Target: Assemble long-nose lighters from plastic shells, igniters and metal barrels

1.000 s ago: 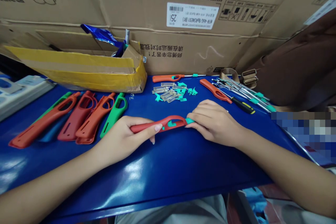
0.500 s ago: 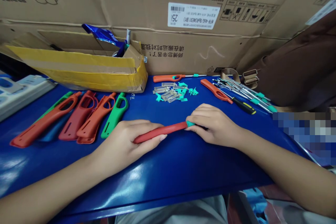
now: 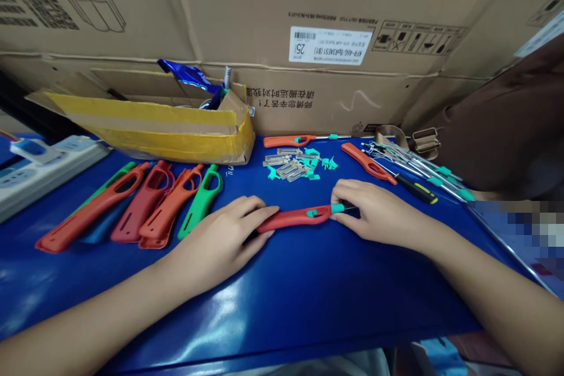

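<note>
A red stick lighter [image 3: 294, 220] lies level just above or on the blue table, its side with the teal trigger turned up. My left hand [image 3: 235, 235] is closed on the lighter's butt end. At the other end, my right hand [image 3: 368, 211] pinches around the teal collar and the thin metal rod, which is partly hidden by the fingers. Beyond my hands sit clear fuel tanks [image 3: 291, 169] and small teal triggers [image 3: 311, 158] in a loose pile. An orange lighter with its rod [image 3: 288, 141] lies behind them.
Several lighter shells [image 3: 152, 197] in red, orange, green and blue lie at left. Behind them stands a yellow-taped carton [image 3: 176, 135], with a power strip [image 3: 57, 158] beside it. Metal rods with wires [image 3: 423, 167], an orange shell [image 3: 368, 163] and a screwdriver [image 3: 416, 189] lie at right.
The red lighter has rolled from its narrow edge to show its trigger side, and shifted slightly right with both hands. My left hand has slid towards its butt end. The view has tilted a little.
</note>
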`<state>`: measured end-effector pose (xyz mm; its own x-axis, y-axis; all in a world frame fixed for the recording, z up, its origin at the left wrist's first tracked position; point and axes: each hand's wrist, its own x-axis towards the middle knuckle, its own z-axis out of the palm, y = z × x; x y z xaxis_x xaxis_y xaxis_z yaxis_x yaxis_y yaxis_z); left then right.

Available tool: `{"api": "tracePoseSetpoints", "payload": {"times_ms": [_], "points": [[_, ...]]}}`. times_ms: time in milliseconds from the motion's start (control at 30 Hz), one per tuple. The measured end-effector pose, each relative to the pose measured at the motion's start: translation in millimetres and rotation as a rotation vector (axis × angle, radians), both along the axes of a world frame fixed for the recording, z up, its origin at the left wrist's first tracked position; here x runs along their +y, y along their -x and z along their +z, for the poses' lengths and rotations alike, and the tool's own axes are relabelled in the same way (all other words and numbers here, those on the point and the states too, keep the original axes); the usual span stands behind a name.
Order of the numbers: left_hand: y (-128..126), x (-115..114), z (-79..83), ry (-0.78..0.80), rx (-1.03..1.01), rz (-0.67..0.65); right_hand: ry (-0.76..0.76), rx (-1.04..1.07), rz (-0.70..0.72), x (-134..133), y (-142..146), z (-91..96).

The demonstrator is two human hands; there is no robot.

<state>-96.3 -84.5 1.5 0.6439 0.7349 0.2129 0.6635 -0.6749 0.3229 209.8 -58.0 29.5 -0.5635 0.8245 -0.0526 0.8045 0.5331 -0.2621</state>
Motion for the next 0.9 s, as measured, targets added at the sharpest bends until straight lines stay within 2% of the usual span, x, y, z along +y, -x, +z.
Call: {"api": "tracePoseSetpoints", "payload": {"times_ms": [400, 533, 633, 733, 900], "points": [[-1.3, 0.7, -0.6, 0.072, -0.149, 0.026, 0.019, 0.024, 0.025, -2.5, -7.4, 3.1], [-0.8, 1.3, -1.7, 0.064, -0.164, 0.021, 0.027, 0.119, 0.007, 4.4, -14.2, 0.0], [0.1, 0.9, -1.5, 0.045, -0.166, 0.014, -0.127, 0.137, -0.123, 15.4, -21.3, -3.0], [0.4, -0.1, -1.2, 0.024, -0.168, 0.016, -0.281, -0.060, -0.365, 28.7, -31.3, -3.4], [-0.8, -1.3, -0.4, -0.005, -0.146, 0.011, -0.287, -0.225, -0.617, 46.9, -53.7, -1.4]]}}
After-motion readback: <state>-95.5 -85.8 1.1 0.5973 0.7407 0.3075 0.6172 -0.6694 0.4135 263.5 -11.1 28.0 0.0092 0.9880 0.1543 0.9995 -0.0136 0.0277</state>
